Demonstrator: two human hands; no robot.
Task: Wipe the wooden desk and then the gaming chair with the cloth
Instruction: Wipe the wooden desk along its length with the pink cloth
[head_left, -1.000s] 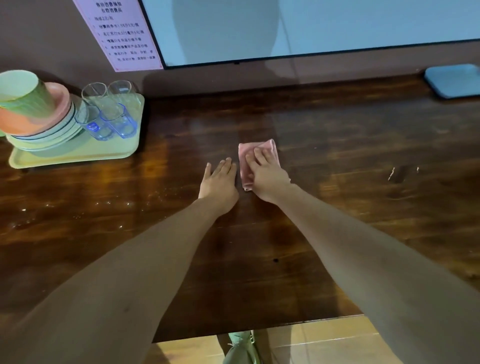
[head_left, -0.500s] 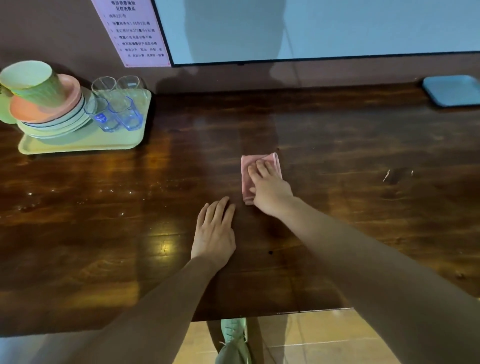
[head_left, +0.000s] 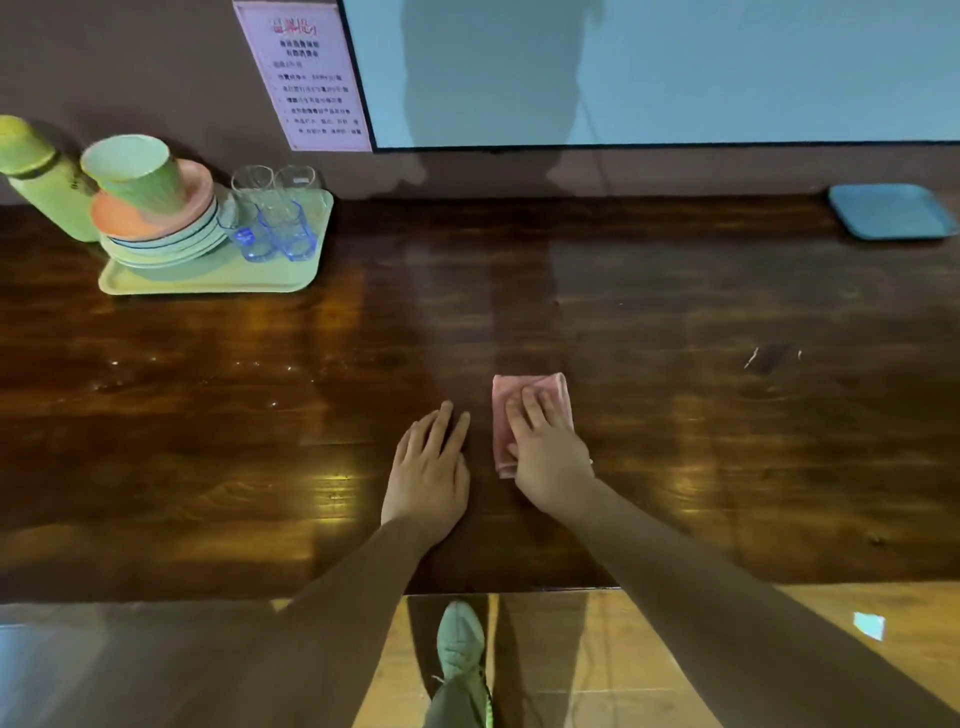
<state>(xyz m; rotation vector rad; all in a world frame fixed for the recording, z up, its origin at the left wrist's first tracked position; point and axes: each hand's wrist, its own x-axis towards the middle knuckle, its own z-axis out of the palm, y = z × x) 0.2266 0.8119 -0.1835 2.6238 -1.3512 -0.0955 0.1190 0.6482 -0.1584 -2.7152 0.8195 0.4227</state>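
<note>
Wiping the dark wooden bench (head_left: 675, 312), flat right hand (head_left: 545, 457) presses folded pink cloth (head_left: 551, 387); open left hand (head_left: 428, 467) rests at nine o'clock; chair not yet wiped.

The cloth (head_left: 553, 389) has been drawn back across the desk (head_left: 675, 441) toward the person under the right hand (head_left: 548, 457). The left hand (head_left: 428, 475) has been pulled back as well and is now laid just left of the cloth, slightly nearer the person.
</note>
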